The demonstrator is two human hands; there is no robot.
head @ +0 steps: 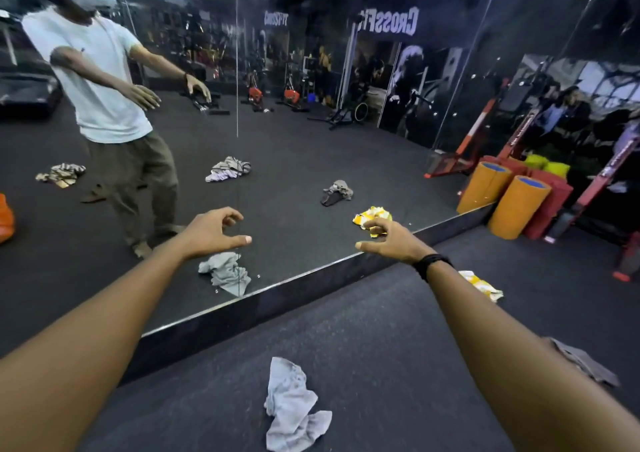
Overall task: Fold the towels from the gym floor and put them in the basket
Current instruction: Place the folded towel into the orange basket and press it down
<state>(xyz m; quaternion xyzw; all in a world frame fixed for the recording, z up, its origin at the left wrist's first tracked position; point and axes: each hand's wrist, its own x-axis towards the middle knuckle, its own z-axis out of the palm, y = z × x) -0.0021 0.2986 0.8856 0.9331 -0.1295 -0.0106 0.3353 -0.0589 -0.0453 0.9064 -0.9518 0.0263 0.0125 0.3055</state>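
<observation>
A crumpled light grey towel point(294, 406) lies on the dark gym floor between my outstretched arms, near the bottom of the view. A yellow-and-white towel point(483, 284) lies just right of my right forearm, and a grey-brown towel point(585, 361) lies farther right. My left hand point(214, 231) and my right hand point(389, 240) are held out in front of me, fingers apart, holding nothing, well above the towels. No basket is in view.
A wall mirror with a raised black base point(277, 304) runs across in front of me; it reflects me and several towels on the floor. Orange rolled mats point(517, 205) and red pads stand at the right, beside red rack legs point(623, 264).
</observation>
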